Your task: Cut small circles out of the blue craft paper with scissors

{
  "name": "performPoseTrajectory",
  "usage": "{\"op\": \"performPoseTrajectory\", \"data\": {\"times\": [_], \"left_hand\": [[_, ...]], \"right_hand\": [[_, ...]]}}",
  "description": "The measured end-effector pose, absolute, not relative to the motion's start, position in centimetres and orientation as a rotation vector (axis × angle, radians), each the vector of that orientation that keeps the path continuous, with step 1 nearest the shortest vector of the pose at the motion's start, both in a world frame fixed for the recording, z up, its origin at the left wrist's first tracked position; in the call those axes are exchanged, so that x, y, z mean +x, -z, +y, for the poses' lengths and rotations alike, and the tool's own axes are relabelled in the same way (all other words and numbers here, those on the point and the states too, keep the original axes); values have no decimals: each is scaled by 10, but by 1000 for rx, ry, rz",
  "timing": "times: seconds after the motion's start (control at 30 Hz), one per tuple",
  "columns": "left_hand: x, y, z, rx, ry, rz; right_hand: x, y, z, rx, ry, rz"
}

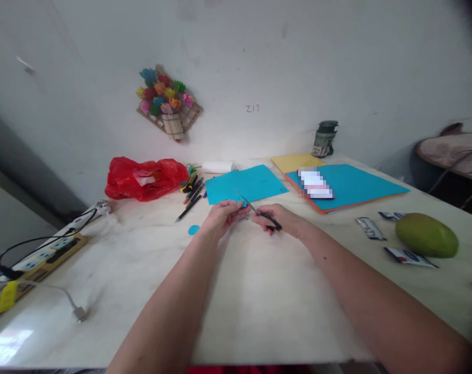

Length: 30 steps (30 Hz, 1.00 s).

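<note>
My right hand (pixel 272 217) is closed on black-handled scissors (pixel 273 220), whose blades point up and to the left. Beside it, my left hand (pixel 225 214) pinches a small blue paper piece (pixel 242 203) close to the blades. Just behind both hands lies a blue paper sheet (pixel 245 182) with a small circle drawn near its right corner. A cut blue disc (pixel 193 229) rests on the table left of my left wrist. How far the blades are apart is hard to make out.
Pens (pixel 189 208) and a yellow cutter (pixel 189 183) lie beside a red plastic bag (pixel 142 179). Stacked coloured sheets (pixel 360 184) hold a phone (pixel 317 183). A green mango (pixel 426 235), small packets (pixel 370 228), a bottle (pixel 324 139) and a power strip (pixel 44 257) surround the work area.
</note>
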State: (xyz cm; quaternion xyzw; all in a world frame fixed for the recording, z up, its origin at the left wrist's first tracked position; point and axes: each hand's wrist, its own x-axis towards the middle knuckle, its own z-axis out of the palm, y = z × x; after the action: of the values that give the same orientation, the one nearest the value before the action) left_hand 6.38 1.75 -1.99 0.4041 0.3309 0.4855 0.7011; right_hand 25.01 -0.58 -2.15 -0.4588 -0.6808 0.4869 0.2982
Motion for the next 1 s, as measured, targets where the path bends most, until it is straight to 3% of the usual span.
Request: {"op": "performPoseTrajectory", "data": {"times": [1.0], "left_hand": [[66, 23, 19, 884, -1115, 707]], "right_hand": [[248, 21, -6, -1193, -1302, -1747]]}}
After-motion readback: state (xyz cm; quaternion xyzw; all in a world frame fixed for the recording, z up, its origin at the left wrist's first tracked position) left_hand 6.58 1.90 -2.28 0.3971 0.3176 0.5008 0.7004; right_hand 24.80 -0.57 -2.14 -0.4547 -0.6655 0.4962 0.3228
